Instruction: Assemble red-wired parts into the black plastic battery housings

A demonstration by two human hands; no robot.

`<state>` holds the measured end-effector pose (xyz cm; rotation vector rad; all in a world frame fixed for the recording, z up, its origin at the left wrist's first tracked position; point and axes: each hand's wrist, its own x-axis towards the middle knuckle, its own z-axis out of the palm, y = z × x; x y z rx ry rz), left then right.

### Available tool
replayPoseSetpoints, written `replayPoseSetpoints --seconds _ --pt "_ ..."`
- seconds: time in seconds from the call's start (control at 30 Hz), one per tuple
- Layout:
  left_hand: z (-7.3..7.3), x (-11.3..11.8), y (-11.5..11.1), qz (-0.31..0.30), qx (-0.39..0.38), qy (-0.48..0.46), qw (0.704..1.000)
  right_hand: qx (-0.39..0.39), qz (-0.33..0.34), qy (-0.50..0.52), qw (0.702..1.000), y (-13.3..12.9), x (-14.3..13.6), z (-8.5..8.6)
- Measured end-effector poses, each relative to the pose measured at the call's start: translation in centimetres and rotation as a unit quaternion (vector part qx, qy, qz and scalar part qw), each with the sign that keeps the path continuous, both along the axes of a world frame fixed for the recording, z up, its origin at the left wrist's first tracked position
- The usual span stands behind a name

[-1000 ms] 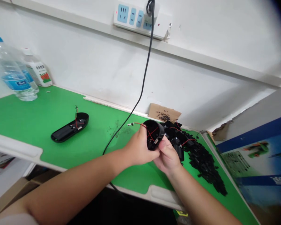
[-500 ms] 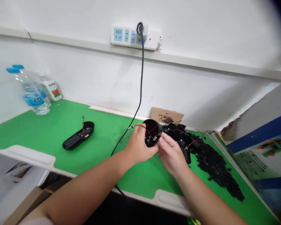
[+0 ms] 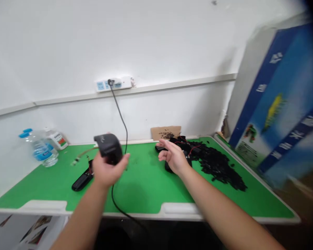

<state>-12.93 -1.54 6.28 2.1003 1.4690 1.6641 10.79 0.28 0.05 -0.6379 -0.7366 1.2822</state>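
Observation:
My left hand [image 3: 106,173] grips a black plastic housing [image 3: 109,147] from below, raised over the left part of the green table; motion blurs it. A thin wire with a pale connector [image 3: 75,160] trails off its left side. Just behind that hand, partly hidden by it, a long black casing [image 3: 81,181] with wires lies on the table. My right hand [image 3: 173,158] is empty, fingers apart and slightly curled. Close to it, and partly covered by it, are several black housings [image 3: 189,159] with red wires.
A heap of small black parts [image 3: 219,166] spreads over the table's right side. Brown cardboard [image 3: 165,133] with tiny dark pieces leans at the wall. Water bottles [image 3: 43,152] stand back left. A black cable [image 3: 121,118] hangs from the power strip [image 3: 125,82] across the table [image 3: 141,194].
Both hands held the housing together; now my right hand has let go and the left has carried it leftward and turned it over. The camera view has tilted up and shifted right.

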Motion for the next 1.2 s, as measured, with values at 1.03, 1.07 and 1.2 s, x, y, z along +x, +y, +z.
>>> replayPoseSetpoints --seconds 1.03,1.07,1.2 --pt "-4.3 -16.3 2.6 0.315 -0.260 0.436 0.802 -0.026 -0.264 -0.024 0.964 3.0 4.9 0.3" --pt "-4.1 -16.7 2.5 0.324 -0.250 0.423 0.809 -0.025 -0.264 -0.030 0.964 3.0 4.8 0.2" --pt "-3.7 -18.8 3.6 0.289 -0.308 0.381 0.823 -0.020 -0.260 -0.058 0.964 2.7 4.5 -0.2"
